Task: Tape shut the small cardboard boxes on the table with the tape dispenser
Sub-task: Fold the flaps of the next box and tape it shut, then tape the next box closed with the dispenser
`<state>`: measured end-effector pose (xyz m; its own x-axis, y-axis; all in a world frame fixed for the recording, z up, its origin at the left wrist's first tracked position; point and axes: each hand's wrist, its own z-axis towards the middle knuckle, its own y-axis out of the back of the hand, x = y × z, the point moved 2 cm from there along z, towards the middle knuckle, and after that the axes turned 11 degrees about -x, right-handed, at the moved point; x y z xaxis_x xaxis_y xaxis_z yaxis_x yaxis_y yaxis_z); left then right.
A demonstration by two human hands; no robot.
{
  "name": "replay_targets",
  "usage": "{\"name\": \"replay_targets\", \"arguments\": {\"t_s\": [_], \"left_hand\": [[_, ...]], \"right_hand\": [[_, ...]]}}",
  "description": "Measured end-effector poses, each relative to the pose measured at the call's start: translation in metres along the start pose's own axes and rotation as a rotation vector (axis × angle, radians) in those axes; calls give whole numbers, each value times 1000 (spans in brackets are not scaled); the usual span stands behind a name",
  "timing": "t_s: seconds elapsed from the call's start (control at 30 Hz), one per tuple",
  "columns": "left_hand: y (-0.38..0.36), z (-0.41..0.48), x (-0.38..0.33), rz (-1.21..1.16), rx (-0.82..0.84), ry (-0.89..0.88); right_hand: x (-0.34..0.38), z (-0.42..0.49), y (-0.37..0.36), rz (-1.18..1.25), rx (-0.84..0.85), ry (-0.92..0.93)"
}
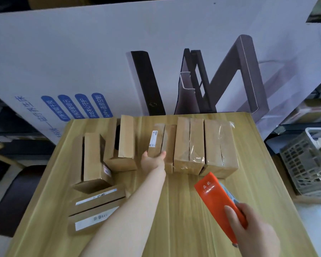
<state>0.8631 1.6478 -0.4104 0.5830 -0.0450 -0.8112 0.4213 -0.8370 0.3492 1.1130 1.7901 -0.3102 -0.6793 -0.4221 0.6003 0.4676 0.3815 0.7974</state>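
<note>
Several small brown cardboard boxes lie on the wooden table [183,210]. My left hand [152,160] reaches forward and grips the near end of a labelled box [156,140] in the middle row. To its right sit two boxes sealed with clear tape [190,145] [220,147]. To the left stand two boxes with open flaps [125,141] [93,158], and another box with white labels [96,208] lies at the near left. My right hand [252,232] holds the orange tape dispenser [217,197] above the table, near right.
A large white printed carton [119,58] stands upright behind the table. A grey plastic crate [308,164] sits off the table's right edge. Dark mats lie on the floor at left [17,197]. Bare wood shows at the table's near middle.
</note>
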Motion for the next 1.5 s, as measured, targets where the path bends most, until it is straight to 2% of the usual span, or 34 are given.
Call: {"name": "replay_targets", "arguments": {"t_s": [0.27,0.37,0.43,0.57,0.67,0.8,0.87,0.97,1.03,1.17,1.27,1.4,1.47,1.5], "left_hand": [[-26,14,-15,49,20,-42],[-17,12,-22,217,117,-103],[2,1,-31,290,160,-264],[90,-37,-34,278,240,-764],[162,-25,-17,540,323,-996],[223,29,24,1227,458,-930],[233,41,41,1374,442,-977],[229,36,49,1335,396,-991],[221,20,55,1330,437,-1020],[205,-40,77,1382,590,-1197],[195,-83,113,1284,723,-1353],[196,-107,145,1292,716,-1511],[193,-105,138,1162,788,-1412],[194,-104,131,1085,858,-1251]], "right_hand": [[4,12,-12,11,30,16],[5,8,-13,1,49,6],[6,4,-14,-8,34,16],[11,-11,-15,-18,75,49],[16,-26,-15,-39,119,68],[22,-47,-15,-61,137,107],[25,-56,-16,-52,163,117],[28,-67,-14,-36,177,133],[32,-73,-10,-19,183,148],[34,-82,2,33,199,173],[32,-87,11,103,191,167],[26,-93,22,166,190,176],[22,-96,28,211,197,179],[20,-97,31,237,202,180]]}}
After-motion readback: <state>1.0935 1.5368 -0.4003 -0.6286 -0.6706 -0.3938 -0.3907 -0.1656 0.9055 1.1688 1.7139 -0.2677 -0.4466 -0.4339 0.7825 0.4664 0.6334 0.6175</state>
